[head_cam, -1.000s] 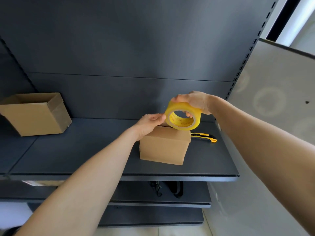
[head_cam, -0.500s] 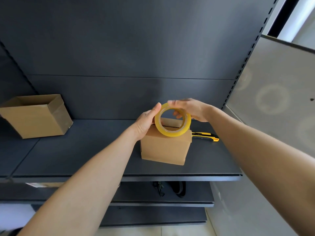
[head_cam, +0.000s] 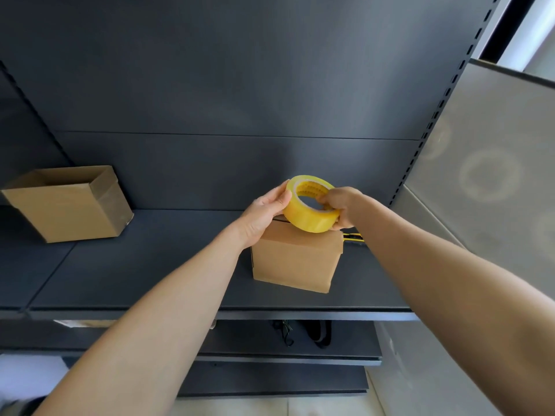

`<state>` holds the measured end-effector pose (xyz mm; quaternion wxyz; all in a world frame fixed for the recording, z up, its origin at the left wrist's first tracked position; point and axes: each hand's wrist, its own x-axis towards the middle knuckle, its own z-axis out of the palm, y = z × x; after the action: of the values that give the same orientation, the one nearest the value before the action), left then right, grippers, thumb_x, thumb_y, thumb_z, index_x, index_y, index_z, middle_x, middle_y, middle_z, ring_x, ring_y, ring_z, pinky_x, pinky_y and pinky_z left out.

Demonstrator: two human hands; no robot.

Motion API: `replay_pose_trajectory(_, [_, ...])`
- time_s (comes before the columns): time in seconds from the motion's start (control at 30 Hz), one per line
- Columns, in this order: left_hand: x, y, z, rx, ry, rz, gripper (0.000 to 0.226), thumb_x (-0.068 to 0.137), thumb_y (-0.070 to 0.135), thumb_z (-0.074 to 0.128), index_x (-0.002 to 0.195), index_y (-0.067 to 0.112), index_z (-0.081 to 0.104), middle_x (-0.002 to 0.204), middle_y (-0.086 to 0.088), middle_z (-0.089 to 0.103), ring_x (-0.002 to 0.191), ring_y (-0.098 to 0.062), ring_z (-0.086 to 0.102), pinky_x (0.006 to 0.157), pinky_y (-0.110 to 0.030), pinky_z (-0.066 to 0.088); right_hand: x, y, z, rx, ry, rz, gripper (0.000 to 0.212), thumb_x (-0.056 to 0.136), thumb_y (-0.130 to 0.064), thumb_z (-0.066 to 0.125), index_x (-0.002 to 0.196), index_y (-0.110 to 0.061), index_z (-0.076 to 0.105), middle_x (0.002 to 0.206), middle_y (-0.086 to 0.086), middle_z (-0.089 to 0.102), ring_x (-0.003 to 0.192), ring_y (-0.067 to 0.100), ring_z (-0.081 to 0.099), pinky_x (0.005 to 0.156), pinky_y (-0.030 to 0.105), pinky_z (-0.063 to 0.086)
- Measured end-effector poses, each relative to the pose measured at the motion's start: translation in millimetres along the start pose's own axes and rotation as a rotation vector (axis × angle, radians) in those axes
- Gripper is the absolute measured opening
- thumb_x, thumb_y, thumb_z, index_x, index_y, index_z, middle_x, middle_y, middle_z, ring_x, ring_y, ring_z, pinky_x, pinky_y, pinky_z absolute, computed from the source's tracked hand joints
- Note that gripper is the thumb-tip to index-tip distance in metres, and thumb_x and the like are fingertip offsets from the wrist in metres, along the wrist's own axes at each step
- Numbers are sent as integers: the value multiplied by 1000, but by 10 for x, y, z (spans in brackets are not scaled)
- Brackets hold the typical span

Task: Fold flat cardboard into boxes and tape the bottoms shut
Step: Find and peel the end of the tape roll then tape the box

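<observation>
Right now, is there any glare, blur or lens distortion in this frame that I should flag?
Head view: pale rings of flare or reflection sit on the grey side panel. Head view: the top right corner is blown out white. Head view: wide-angle stretch leans the slotted upright inward. Head view: the tape roll and small box are sharp, with only soft shadows.

No readable text; printing inside tape roll (head_cam: 309, 217) core too blurred.
</observation>
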<state>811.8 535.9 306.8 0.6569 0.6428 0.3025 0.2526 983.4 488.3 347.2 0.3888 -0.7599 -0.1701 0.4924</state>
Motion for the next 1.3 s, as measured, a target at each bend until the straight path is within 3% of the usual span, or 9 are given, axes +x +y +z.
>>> replay_pose_trajectory(0.17, [9, -8, -2, 20, 13, 7, 71, 79, 42, 64, 145, 31, 39, 139, 12, 52, 133, -7, 40, 114, -31, 25, -36, -44, -4, 99, -54, 93, 5, 93, -13, 55, 96, -12, 53, 94, 12, 63, 71, 26, 67, 52, 36, 57])
replay_pose_trajectory(0.43, [-8, 3, 14, -2, 66, -30, 58, 82, 52, 55, 135, 29, 53, 121, 8, 66, 109, -10, 63, 117, -40, 22, -53, -38, -87, 88, -84, 141, 18, 87, -20, 62, 101, -13, 53, 102, 12, 60, 75, 26, 66, 49, 33, 55])
replay_pose_trajectory(0.57, [4, -13, 42, 51, 71, -31, 56, 91, 52, 51, 142, 30, 44, 129, 6, 61, 114, -14, 60, 117, -43, 22, -61, -40, -63, 180, -84, 154, 13, 89, -19, 60, 95, -11, 51, 97, 14, 57, 74, 29, 65, 48, 35, 56])
replay_pose_trajectory(0.7, [12, 5, 116, 133, 95, -57, 96, 58, 62, 74, 140, 35, 35, 136, 5, 51, 129, -16, 43, 112, -38, 30, -125, -99, 66, 303, -102, 145, 13, 93, -20, 53, 98, -9, 48, 103, 16, 50, 80, 39, 62, 47, 41, 56])
replay_pose_trajectory(0.77, [20, -4, 128, 95, 138, -59, 89, 53, 57, 81, 128, 39, 37, 131, 4, 51, 123, -15, 46, 101, -30, 39, -170, -116, 121, 196, -107, 121, 19, 93, -24, 54, 100, -8, 46, 104, 17, 48, 79, 40, 63, 48, 41, 56])
replay_pose_trajectory(0.87, [20, -28, 102, 63, 196, -60, 83, 63, 49, 82, 131, 31, 38, 118, 9, 55, 113, -14, 51, 86, -25, 40, -213, -102, 108, 16, -138, 109, 41, 92, -40, 54, 118, -10, 40, 104, 18, 49, 81, 36, 63, 53, 43, 58])
replay_pose_trajectory(1.0, [34, -45, 46, 33, 229, -88, 87, 61, 56, 79, 133, 23, 43, 121, 0, 59, 112, -19, 57, 101, -38, 43, -222, -82, -35, -94, -165, 44, 58, 91, -56, 49, 134, -21, 36, 104, 22, 59, 87, 36, 65, 68, 42, 58])
replay_pose_trajectory(1.17, [17, 25, 21, -147, 151, -54, 80, 61, 53, 75, 128, 17, 51, 117, 1, 66, 100, -15, 69, 105, -34, 38, -186, -38, -179, -33, -258, -128, 61, 90, -51, 56, 143, -29, 34, 116, 22, 55, 95, 34, 63, 77, 40, 56])
replay_pose_trajectory(1.3, [28, 22, -35, -233, 127, -20, 67, 64, 58, 69, 119, 22, 59, 113, 1, 68, 100, -18, 69, 104, -37, 42, -161, 49, -253, -299, -379, -334, 69, 81, -42, 71, 141, -41, 36, 127, 8, 50, 114, 24, 50, 96, 36, 47])
